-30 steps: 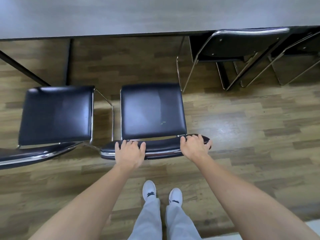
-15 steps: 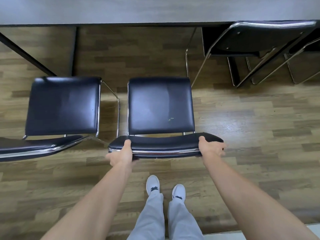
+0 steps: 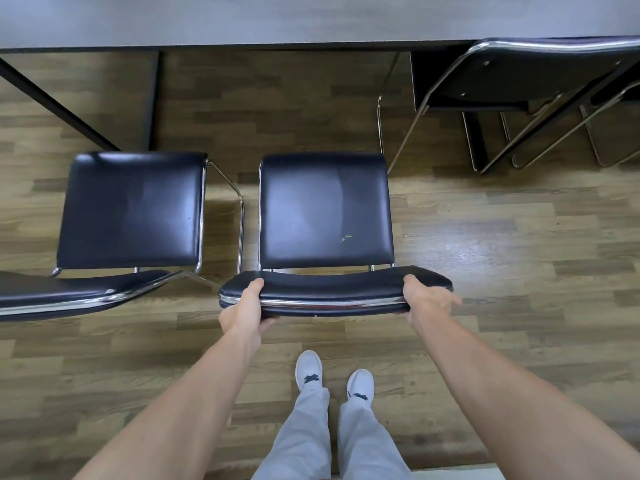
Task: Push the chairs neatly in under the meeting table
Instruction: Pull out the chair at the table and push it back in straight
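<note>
1. The middle chair point(image 3: 325, 209) is standing at the centre of the view, well apart from the table point(image 3: 242, 19) at 12 o'clock, with its seat pointing to the table.
2. The left hand point(image 3: 242, 308) is gripping the left end of the backrest point(image 3: 332, 292), thumb on top and fingers curled under; the right hand point(image 3: 424, 303) is holding the right end in the same way.
3. The chair is probably light, with a stiff chrome frame and a padded, smooth cover, so it should slide on the wood floor point(image 3: 502, 244) without much force. The two ends of the backrest are looking like the best place to hold it, for pushing straight.
4. Open floor is lying between the seat and the table edge. The left chair point(image 3: 130, 209) at 9 o'clock is just beside, and the tucked chair point(image 3: 526, 74) at 2 o'clock is narrowing the gap, so the path is needing care on both sides.
</note>
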Demonstrator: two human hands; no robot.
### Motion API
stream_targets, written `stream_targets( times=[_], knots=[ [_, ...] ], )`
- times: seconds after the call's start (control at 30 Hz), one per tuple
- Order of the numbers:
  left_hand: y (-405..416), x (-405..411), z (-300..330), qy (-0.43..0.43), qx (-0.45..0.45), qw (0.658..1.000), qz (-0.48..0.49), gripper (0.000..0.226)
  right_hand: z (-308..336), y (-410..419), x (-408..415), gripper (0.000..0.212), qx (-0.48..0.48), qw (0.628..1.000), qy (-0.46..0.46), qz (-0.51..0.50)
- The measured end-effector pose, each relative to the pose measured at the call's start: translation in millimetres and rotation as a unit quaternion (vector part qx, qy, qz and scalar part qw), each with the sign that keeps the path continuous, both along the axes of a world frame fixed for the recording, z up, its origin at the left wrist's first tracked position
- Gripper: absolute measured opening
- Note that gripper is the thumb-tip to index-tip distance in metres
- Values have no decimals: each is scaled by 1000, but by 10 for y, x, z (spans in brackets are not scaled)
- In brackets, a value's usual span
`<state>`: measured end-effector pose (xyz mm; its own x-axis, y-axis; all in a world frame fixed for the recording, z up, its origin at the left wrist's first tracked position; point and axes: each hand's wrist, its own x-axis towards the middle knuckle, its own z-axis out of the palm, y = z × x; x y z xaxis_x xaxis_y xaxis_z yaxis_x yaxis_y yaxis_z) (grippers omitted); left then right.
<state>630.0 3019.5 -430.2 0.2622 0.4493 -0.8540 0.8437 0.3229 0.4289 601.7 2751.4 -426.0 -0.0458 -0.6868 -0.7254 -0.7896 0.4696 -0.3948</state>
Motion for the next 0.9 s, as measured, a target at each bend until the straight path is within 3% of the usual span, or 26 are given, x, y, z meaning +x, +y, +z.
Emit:
stream_targets(
  times=[0.57,0.9],
  knots=[
    [-19,66,54,1,18,1000,-10,60,-15,30,78,73,-23,1000,9,12],
    [-56,358,61,-1,7,1000,-25,44,-96,-52,367,71,-33,999,-8,13]
  ],
)
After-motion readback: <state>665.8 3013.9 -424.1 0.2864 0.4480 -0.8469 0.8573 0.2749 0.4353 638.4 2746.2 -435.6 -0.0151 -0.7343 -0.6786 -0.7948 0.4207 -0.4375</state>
